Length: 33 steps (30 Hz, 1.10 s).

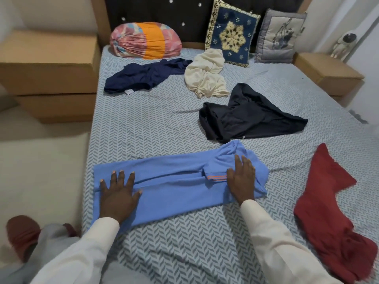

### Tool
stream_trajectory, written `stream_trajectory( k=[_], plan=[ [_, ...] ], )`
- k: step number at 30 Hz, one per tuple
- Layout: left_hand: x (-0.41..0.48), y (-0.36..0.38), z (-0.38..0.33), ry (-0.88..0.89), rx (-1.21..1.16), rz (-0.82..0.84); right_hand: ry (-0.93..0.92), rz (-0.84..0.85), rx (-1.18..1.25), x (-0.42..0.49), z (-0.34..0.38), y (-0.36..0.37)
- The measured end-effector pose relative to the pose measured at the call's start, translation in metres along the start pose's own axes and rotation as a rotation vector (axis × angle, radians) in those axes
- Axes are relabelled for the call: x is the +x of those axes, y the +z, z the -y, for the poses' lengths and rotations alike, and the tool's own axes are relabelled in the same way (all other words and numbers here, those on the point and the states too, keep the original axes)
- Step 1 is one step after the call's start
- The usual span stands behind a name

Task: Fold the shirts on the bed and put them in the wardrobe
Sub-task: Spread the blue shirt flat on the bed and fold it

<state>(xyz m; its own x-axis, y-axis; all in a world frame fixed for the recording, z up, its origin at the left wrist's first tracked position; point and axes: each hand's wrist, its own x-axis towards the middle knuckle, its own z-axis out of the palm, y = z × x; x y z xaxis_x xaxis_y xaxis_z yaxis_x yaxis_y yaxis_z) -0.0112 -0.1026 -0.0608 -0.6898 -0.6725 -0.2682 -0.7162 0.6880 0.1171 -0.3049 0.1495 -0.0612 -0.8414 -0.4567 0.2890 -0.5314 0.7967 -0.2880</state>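
Observation:
A light blue shirt point(176, 181) lies across the near part of the bed point(143, 124), folded into a long band with an orange-striped sleeve cuff on top. My left hand point(119, 193) presses flat on its left end, fingers spread. My right hand point(243, 179) presses flat on its right end beside the cuff. Unfolded shirts lie around: red point(328, 201) at the right, black point(250, 115) just behind the blue one, cream point(207, 74) and navy point(143, 75) further back.
A bundled pink and orange cloth point(145, 41) and two cushions point(231, 34) lean at the headboard. Brown bedside units stand left point(49, 64) and right point(328, 72) of the bed. Floor point(41, 171) lies to the left. No wardrobe is in view.

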Motion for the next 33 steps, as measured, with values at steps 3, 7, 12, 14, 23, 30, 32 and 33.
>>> stream_trajectory(
  k=[3,7,12,14,23,30,32,33],
  plan=[
    [-0.026,0.002,0.020,-0.173,-0.135,-0.110,-0.165,0.090,-0.013,0.009,0.047,0.011],
    [-0.062,-0.001,0.038,-0.406,-0.390,-0.139,-0.365,0.307,-0.066,-0.008,0.121,0.035],
    [-0.076,-0.003,0.051,-0.556,-0.664,-0.082,-0.545,0.486,-0.056,-0.051,0.220,0.045],
    [-0.079,-0.006,0.052,-0.574,-0.685,-0.024,-0.573,0.510,-0.043,-0.063,0.259,0.044],
    [-0.073,-0.003,0.063,-0.512,-0.862,0.038,-0.426,0.757,-0.174,-0.082,0.390,0.053],
    [-0.090,-0.008,0.043,-0.300,-0.886,-0.180,-0.347,0.806,-0.113,-0.064,0.400,0.056],
    [-0.092,-0.005,0.037,-0.245,-0.847,-0.165,-0.127,0.938,0.112,-0.046,0.383,0.054],
    [-0.091,-0.003,0.034,-0.228,-0.828,-0.159,-0.001,1.026,0.247,-0.037,0.373,0.053]
  ],
)
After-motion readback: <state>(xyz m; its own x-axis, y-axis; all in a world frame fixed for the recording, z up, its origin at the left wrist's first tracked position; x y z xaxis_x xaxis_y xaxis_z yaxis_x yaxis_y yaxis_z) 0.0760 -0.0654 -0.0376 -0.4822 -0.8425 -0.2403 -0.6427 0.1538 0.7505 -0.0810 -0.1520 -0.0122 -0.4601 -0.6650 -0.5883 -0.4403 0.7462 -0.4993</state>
